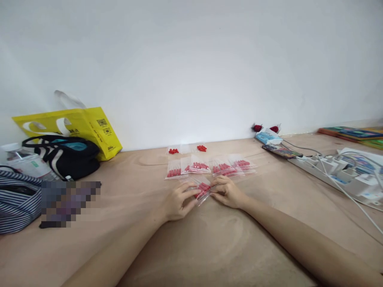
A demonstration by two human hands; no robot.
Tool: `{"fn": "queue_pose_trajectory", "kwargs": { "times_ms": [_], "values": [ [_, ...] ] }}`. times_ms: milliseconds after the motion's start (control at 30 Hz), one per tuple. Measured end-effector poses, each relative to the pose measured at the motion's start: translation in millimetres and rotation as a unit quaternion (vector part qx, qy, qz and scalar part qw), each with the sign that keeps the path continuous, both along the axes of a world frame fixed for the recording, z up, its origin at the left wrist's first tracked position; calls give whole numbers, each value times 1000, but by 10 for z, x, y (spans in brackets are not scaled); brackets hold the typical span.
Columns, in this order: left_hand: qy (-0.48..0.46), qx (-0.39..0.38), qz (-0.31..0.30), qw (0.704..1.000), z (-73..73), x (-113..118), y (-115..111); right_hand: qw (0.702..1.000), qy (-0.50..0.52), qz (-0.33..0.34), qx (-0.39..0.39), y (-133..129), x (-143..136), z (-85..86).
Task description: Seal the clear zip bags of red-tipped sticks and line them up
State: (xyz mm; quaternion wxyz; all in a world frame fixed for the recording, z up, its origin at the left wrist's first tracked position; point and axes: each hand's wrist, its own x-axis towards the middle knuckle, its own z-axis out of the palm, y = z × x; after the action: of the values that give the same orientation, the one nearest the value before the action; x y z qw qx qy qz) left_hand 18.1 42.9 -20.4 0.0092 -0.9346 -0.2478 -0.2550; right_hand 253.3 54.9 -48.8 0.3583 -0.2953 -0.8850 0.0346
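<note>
Between my two hands is a small clear bag [204,190] with several red pieces inside, tilted over the table. My left hand [180,200] pinches its left edge between thumb and fingers. At the bag's right edge, the fingertips of my right hand [226,192] are closed on the plastic. Just beyond lie more clear bags of red pieces, some overlapping, such as one at the left [174,172] and one at the right [241,164]. Farther back, two small heaps of red pieces, a left one [173,151] and a right one [202,148], rest on clear plastic.
On the left of the wooden table [140,199] are a yellow bag [104,131], a black bag [74,157], a plastic bottle [30,161] and a striped bag [19,201]. To the right are a phone [281,151], a blue packet [268,138] and a power strip with cables [356,183].
</note>
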Motion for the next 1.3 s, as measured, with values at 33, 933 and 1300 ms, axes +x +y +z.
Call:
{"fn": "queue_pose_trajectory", "kwargs": {
  "times_ms": [33, 933, 1300],
  "values": [
    [-5, -11, -12, 1000, -10, 21, -44, 1000, -2, -8, 9, -17, -24, 1],
    [-19, 178, -52, 982, -111, -74, 56, 993, -91, -49, 55, -159, -65, 92],
    [-32, 160, -54, 985, -158, -90, 67, 994, -30, -101, 22, -165, -303, 26]
  ]
}}
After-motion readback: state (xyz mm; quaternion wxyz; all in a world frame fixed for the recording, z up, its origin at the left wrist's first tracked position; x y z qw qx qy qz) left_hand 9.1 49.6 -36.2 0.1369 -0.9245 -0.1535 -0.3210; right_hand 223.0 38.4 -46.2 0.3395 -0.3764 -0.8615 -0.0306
